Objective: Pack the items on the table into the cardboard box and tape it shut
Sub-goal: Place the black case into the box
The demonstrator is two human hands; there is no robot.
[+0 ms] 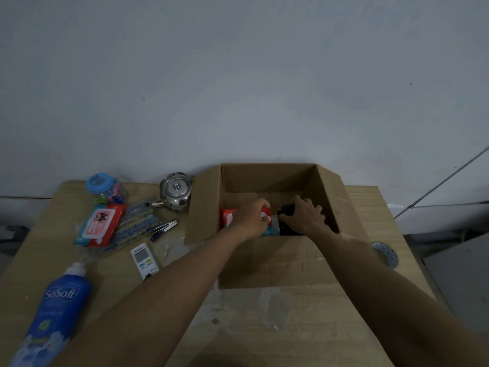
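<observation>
An open cardboard box (272, 263) stands on the table, flaps up. Both my hands reach inside it. My left hand (252, 217) has its fingers curled on a red wipes pack (227, 217) lying in the box. My right hand (304, 217) grips a black object (287, 210) beside that pack. On the table to the left lie a second red wipes pack (102, 225), a blue SoSoft bottle (53, 311), a white remote (144, 260), a steel kettle (176, 192), a blue-lidded jar (105, 188), patterned flat packets (136, 226) and dark pens (162, 229).
The wooden table (264, 327) ends close to a grey wall behind the box. A round dotted blue-white thing (385, 254) lies right of the box near the table's right edge.
</observation>
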